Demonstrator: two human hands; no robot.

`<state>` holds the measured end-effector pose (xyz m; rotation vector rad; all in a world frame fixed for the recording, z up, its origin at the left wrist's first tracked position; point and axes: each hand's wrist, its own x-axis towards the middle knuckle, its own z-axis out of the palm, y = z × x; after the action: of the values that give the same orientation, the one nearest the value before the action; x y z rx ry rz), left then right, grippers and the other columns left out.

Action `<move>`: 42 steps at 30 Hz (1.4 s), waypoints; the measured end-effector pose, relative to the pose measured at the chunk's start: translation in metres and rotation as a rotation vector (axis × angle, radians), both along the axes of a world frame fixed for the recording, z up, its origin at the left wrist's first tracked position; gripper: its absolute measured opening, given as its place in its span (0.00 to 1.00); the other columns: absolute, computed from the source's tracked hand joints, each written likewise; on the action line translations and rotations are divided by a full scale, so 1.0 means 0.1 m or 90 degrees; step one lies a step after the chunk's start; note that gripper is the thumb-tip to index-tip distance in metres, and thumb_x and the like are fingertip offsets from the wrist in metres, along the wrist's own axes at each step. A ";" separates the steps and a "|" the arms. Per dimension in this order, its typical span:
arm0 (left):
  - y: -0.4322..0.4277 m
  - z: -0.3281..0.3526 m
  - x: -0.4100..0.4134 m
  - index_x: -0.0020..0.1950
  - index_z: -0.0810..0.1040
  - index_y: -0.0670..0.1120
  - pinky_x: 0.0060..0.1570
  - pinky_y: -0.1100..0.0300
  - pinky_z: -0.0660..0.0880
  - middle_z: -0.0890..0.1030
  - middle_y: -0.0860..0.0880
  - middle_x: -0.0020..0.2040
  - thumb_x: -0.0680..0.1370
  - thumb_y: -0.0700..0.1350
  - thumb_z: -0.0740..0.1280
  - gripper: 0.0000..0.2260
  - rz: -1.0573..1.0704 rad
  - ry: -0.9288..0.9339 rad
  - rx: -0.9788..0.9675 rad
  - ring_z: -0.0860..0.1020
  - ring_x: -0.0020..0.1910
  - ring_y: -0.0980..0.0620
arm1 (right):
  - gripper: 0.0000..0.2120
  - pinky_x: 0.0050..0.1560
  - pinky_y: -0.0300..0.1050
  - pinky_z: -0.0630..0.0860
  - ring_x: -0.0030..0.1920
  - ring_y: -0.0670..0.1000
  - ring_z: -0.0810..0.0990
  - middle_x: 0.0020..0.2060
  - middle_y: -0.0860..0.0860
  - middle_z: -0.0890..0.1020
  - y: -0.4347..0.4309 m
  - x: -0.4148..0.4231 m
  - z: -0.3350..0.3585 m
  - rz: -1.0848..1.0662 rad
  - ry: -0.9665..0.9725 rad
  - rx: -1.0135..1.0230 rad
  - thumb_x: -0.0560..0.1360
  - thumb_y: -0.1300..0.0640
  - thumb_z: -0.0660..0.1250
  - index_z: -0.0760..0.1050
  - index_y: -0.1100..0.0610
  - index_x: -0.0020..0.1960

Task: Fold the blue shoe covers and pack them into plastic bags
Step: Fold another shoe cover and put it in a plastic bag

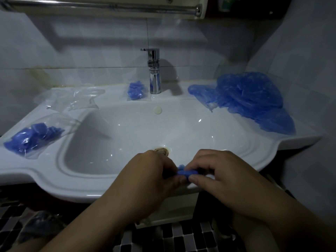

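**Item in hand:** one cover (187, 172), blue, worked down to a small tight strip. It was between my fingers (200, 160), just above the near rim of the sink (54, 180).

**Left hand** (151, 171): curled, pinching the strip's left end.

**Right hand** (218, 171): thumb and fingertips pinching the strip's right end. Both grips were narrow, and nothing else was held.

**Stock, unfolded:** pile (254, 102) of loose covers, far right of my fingers, on the sink's back corner.

**Stock, packed:**
- Full bag (34, 137), far left of my fingers.
- Second full bag (136, 91), well beyond them, just left of the tap (154, 73).

**Stock, empty:** clear bags (76, 99), beyond and left of my fingers, behind the full bag.

**Step, as I judged it:** the last fold or two before bagging.

**Method notes:**
- The film looked thin and slippery and likely to spring open. I judged it best to press the air out toward the open end and square the edges before each fold.
- One thumb should clamp the strip while the other hand goes for a clear bag.
- Folding over the rim rather than over the basin seemed wise, since a dropped cover would slide toward the drain (161, 150).
- The finished size ought to match the pieces in the full bag, so that it packs flat.
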<state>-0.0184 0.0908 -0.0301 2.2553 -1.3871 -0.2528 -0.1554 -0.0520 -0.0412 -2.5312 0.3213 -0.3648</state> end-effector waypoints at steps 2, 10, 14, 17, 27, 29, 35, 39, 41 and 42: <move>-0.02 -0.03 0.02 0.43 0.83 0.52 0.38 0.57 0.73 0.81 0.50 0.39 0.76 0.60 0.66 0.14 0.011 0.024 -0.012 0.77 0.37 0.55 | 0.08 0.44 0.43 0.76 0.43 0.45 0.79 0.41 0.42 0.80 0.02 0.02 0.00 -0.035 -0.021 0.035 0.76 0.51 0.69 0.80 0.42 0.54; -0.14 -0.10 0.04 0.47 0.78 0.56 0.35 0.72 0.65 0.76 0.58 0.44 0.74 0.55 0.71 0.06 0.103 0.009 -0.107 0.73 0.41 0.62 | 0.02 0.46 0.43 0.78 0.40 0.45 0.78 0.39 0.44 0.79 0.15 0.20 -0.06 -0.161 -0.026 0.013 0.76 0.49 0.68 0.80 0.45 0.46; -0.10 -0.10 0.05 0.45 0.81 0.58 0.48 0.65 0.74 0.79 0.60 0.46 0.72 0.53 0.74 0.04 0.000 0.011 -0.110 0.76 0.47 0.63 | 0.04 0.47 0.38 0.76 0.42 0.43 0.78 0.43 0.43 0.79 0.14 0.23 -0.09 -0.182 -0.028 -0.013 0.75 0.51 0.70 0.83 0.47 0.48; -0.06 -0.12 0.08 0.50 0.82 0.59 0.51 0.65 0.74 0.80 0.61 0.48 0.69 0.57 0.74 0.12 -0.042 -0.003 -0.061 0.77 0.49 0.64 | 0.04 0.43 0.34 0.74 0.41 0.42 0.77 0.40 0.42 0.79 0.11 0.20 -0.09 -0.192 -0.047 -0.006 0.74 0.53 0.71 0.81 0.46 0.48; -0.12 -0.18 0.13 0.51 0.83 0.56 0.41 0.66 0.73 0.83 0.58 0.42 0.76 0.49 0.69 0.05 -0.004 0.040 -0.097 0.78 0.41 0.62 | 0.10 0.45 0.33 0.76 0.45 0.38 0.78 0.42 0.38 0.82 0.05 0.15 -0.03 -0.124 -0.015 0.003 0.70 0.47 0.75 0.82 0.44 0.51; -0.12 -0.17 0.15 0.48 0.81 0.56 0.34 0.70 0.69 0.82 0.58 0.38 0.77 0.49 0.68 0.03 0.014 0.066 -0.127 0.77 0.37 0.62 | 0.07 0.41 0.34 0.77 0.42 0.40 0.79 0.38 0.40 0.82 0.08 0.20 -0.03 -0.158 -0.062 0.034 0.71 0.49 0.75 0.82 0.45 0.49; -0.06 -0.09 0.26 0.45 0.83 0.50 0.41 0.61 0.79 0.84 0.50 0.36 0.79 0.44 0.67 0.05 0.077 0.271 -0.273 0.82 0.36 0.55 | 0.10 0.41 0.34 0.80 0.38 0.42 0.83 0.38 0.43 0.84 0.23 0.47 0.02 -0.199 -0.200 0.236 0.69 0.53 0.76 0.81 0.45 0.49; 0.00 -0.06 0.35 0.46 0.83 0.46 0.45 0.54 0.81 0.85 0.46 0.38 0.79 0.42 0.66 0.06 0.101 0.449 -0.326 0.83 0.38 0.51 | 0.08 0.35 0.30 0.77 0.35 0.41 0.83 0.34 0.44 0.84 0.31 0.66 0.07 -0.197 -0.238 0.334 0.70 0.56 0.76 0.81 0.48 0.47; 0.04 -0.05 0.42 0.46 0.83 0.45 0.45 0.53 0.80 0.85 0.47 0.38 0.80 0.42 0.65 0.07 0.106 0.485 -0.331 0.82 0.38 0.53 | 0.07 0.33 0.30 0.75 0.33 0.41 0.83 0.32 0.46 0.84 0.35 0.75 0.10 -0.198 -0.252 0.349 0.70 0.58 0.76 0.83 0.52 0.47; 0.06 -0.06 0.47 0.45 0.82 0.45 0.45 0.54 0.79 0.84 0.48 0.38 0.80 0.42 0.65 0.08 0.109 0.484 -0.324 0.82 0.38 0.55 | 0.06 0.32 0.30 0.75 0.31 0.42 0.82 0.31 0.46 0.84 0.37 0.80 0.11 -0.194 -0.252 0.342 0.69 0.58 0.77 0.83 0.53 0.46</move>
<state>0.0283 0.0963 -0.0356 1.5834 -0.7387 -0.5552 -0.0756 -0.0152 -0.0301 -1.8372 0.5640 -0.7695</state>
